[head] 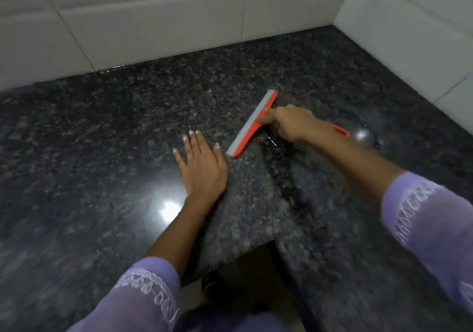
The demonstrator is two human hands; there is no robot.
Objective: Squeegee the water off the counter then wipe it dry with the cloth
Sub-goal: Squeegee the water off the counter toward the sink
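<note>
An orange squeegee (pixel 249 127) with a grey rubber blade lies blade-down on the dark speckled granite counter (pixel 102 132), angled from lower left to upper right. My right hand (pixel 294 123) grips its handle, index finger stretched toward the blade; the handle's orange end pokes out behind the wrist. My left hand (pixel 202 165) rests flat on the counter, fingers spread, just left of the blade's near end. No cloth is in view. A wet streak glints right of the blade.
White tiled walls (pixel 158 19) meet the counter at the back and on the right, forming a corner at the upper right. The counter's inner edge and a patch of floor (pixel 245 275) show between my arms. Light reflections gleam on the stone.
</note>
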